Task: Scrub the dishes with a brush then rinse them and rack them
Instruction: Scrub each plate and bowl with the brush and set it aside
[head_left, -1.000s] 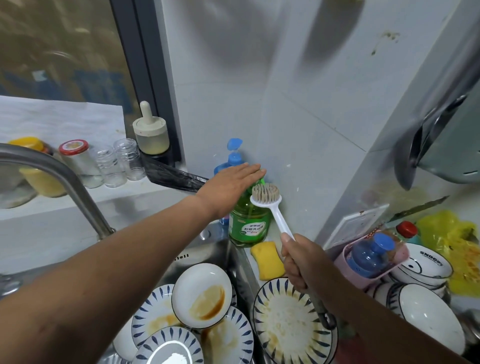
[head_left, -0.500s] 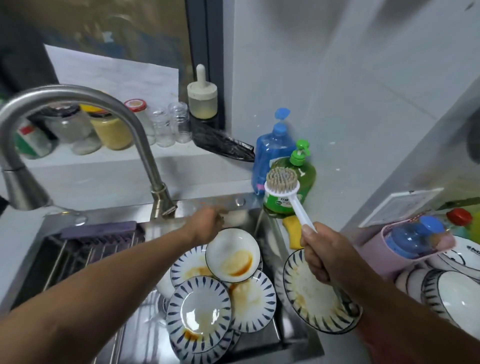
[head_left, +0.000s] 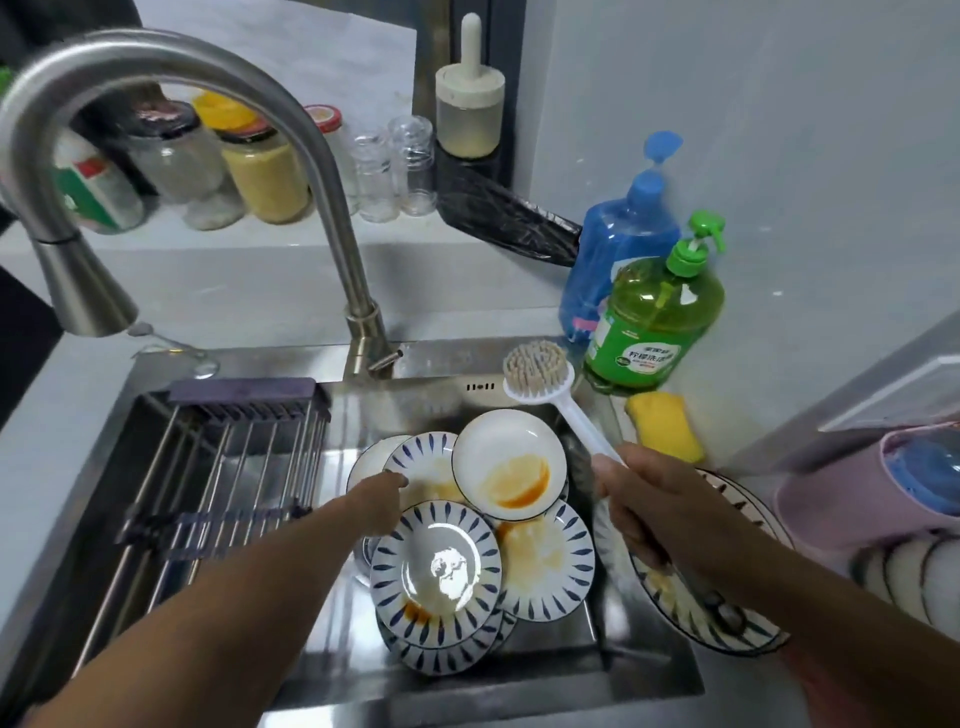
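While the right hand (head_left: 657, 506) grips the brush (head_left: 540, 371), blur hides left fingers (head_left: 392, 480).

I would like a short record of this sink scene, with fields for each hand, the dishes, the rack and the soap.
left hand: left hand reaches to the striped plate at the back of the pile; grip not clear
right hand: right hand holds the white brush, bristles up
dishes: dirty plates stacked in the sink; white dish with orange sauce on top
rack: metal rack across the sink's left part, no dishes on it
soap: green bottle beside yellow sponge
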